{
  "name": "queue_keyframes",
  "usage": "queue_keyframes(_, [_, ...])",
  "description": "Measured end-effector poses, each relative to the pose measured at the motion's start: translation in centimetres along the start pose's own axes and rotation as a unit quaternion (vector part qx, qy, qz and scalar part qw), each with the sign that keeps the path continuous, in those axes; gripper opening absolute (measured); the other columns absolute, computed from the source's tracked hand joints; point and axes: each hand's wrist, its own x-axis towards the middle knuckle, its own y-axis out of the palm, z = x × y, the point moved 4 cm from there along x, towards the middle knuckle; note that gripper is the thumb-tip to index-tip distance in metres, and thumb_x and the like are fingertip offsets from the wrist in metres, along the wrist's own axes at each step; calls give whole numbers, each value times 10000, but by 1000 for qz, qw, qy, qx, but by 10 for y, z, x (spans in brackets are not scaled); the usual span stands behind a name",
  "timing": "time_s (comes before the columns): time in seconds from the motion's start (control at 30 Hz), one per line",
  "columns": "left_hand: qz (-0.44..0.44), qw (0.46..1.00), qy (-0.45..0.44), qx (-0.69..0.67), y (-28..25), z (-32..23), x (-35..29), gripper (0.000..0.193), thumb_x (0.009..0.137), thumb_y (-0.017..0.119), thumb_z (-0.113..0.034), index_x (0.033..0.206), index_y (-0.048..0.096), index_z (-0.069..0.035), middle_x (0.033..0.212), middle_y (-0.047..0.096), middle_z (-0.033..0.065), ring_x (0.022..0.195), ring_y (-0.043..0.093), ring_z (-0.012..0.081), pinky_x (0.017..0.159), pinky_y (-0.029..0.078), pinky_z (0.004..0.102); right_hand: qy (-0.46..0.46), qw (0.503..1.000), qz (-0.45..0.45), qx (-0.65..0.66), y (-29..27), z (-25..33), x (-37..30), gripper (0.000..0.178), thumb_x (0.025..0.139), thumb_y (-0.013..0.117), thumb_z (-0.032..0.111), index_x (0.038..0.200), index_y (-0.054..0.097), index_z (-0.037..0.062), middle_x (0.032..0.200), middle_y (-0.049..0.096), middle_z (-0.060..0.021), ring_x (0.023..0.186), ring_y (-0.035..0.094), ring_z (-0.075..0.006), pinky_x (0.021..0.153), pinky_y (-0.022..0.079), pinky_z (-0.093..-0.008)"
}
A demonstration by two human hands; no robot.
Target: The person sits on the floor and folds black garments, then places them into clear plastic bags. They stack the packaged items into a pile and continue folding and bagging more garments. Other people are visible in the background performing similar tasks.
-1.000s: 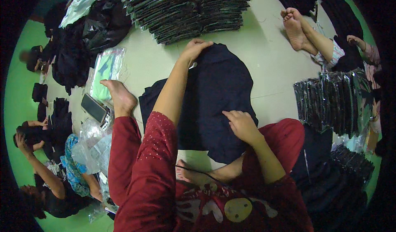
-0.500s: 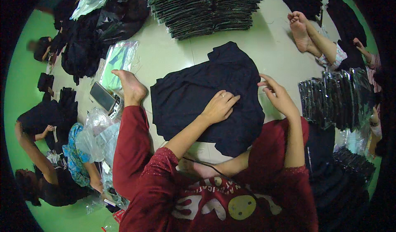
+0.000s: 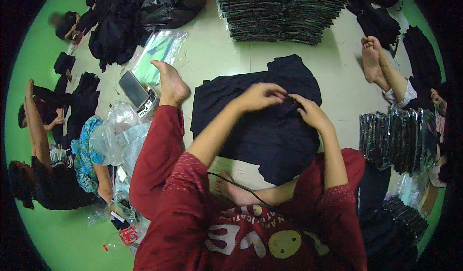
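Observation:
A black T-shirt [image 3: 251, 136] lies spread on the tiled floor between my legs, its hem to the left and its sleeves toward the far and near sides. My left hand [image 3: 263, 96] reaches over its upper part, fingers curled inward and slightly blurred. Close to it, my right hand [image 3: 312, 113] comes from the right with thumb and fingers drawn together at the cloth. Between the two hands the fabric looks bunched and a little raised near the neck end. Fingertips partly sink from sight against the dark cloth.
Bagged dark garments form a tall stack [image 3: 284, 13] at the far side and a row [image 3: 398, 136] to the right. Left of my foot lie a phone [image 3: 134, 89], a green packet [image 3: 156, 56] and clear plastic bags [image 3: 118, 131]. Other people sit around.
My left hand has moved up and away from the shirt's middle, toward its neck end. My right hand has come in from beside the shirt onto it. The whole view has shifted.

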Motion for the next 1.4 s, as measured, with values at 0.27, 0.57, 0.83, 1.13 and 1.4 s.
queue_keyframes(0.27, [-29, 852, -172, 493, -154, 19, -119, 307, 775, 523, -86, 1081, 545, -68, 1005, 583, 169, 951, 585, 347, 786, 478, 440, 12, 999, -40, 10, -19, -6, 0, 461, 795, 497, -88, 1216, 521, 101, 1219, 556, -153, 1126, 529, -334, 966, 423, -380])
queue_keyframes(0.57, [-165, 825, 46, 538, -115, 13, -183, 217, 704, 581, -64, 913, 540, -29, 951, 552, 158, 896, 551, 349, 783, 452, 418, 69, 995, -38, 66, -25, -7, -44, 478, 801, 489, -103, 1234, 511, 99, 1123, 591, -187, 1036, 582, -298, 908, 446, -364])
queue_keyframes(0.83, [-279, 863, -44, 419, -120, 30, -168, 210, 774, 614, -191, 877, 580, -11, 912, 592, 173, 872, 572, 347, 781, 459, 422, 76, 993, 17, 89, 1, -8, -77, 495, 815, 487, -83, 1277, 459, 94, 1006, 627, -152, 958, 608, -275, 871, 460, -343])
queue_keyframes(1.13, [-321, 873, -176, 323, -117, 34, -178, 267, 726, 682, -143, 923, 566, -6, 914, 590, 167, 856, 572, 316, 753, 462, 388, 126, 987, -6, 101, -18, -18, -102, 455, 869, 479, -19, 1308, 439, 92, 967, 641, -124, 878, 610, -219, 815, 475, -327])
queue_keyframes(1.4, [-363, 843, -64, 391, -89, 25, -182, 241, 778, 651, -125, 939, 501, -28, 940, 569, 157, 867, 567, 320, 761, 460, 392, 78, 983, -73, 149, -29, 2, -94, 423, 875, 445, -29, 1281, 474, 86, 967, 645, -113, 841, 600, -187, 807, 474, -299])
